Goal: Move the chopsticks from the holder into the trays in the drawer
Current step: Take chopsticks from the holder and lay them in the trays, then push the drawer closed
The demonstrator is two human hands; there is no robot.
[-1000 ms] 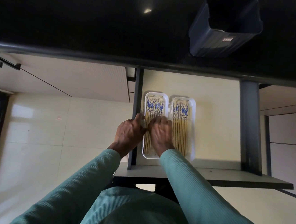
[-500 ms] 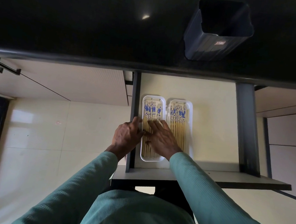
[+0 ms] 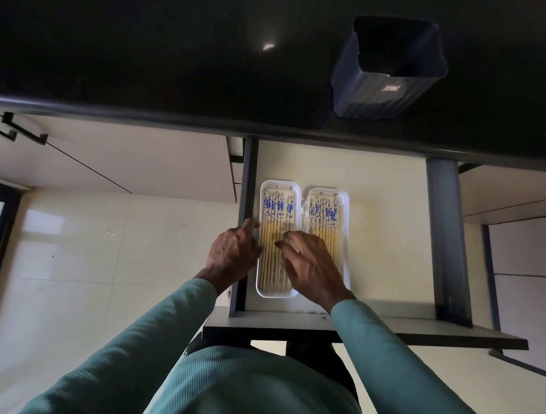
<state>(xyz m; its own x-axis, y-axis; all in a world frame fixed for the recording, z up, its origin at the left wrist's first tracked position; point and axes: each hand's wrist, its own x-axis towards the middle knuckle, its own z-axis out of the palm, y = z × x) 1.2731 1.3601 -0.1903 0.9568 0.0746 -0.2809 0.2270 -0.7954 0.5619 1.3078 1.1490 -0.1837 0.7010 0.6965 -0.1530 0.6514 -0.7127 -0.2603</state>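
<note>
Two hands [image 3: 312, 267] flat, fingers spread on chopsticks [image 3: 271, 260]

Long-sleeved teal-green knit top [image 3: 247, 394] with fine waffle-rib texture, covering torso and both arms. Left sleeve [image 3: 138, 344] and right sleeve [image 3: 400, 362] of the same fabric, ending in plain cuffs at the wrists. Bare left hand [image 3: 232, 253] and bare right hand [image 3: 312, 270]; no rings, watch or gloves visible.
</note>
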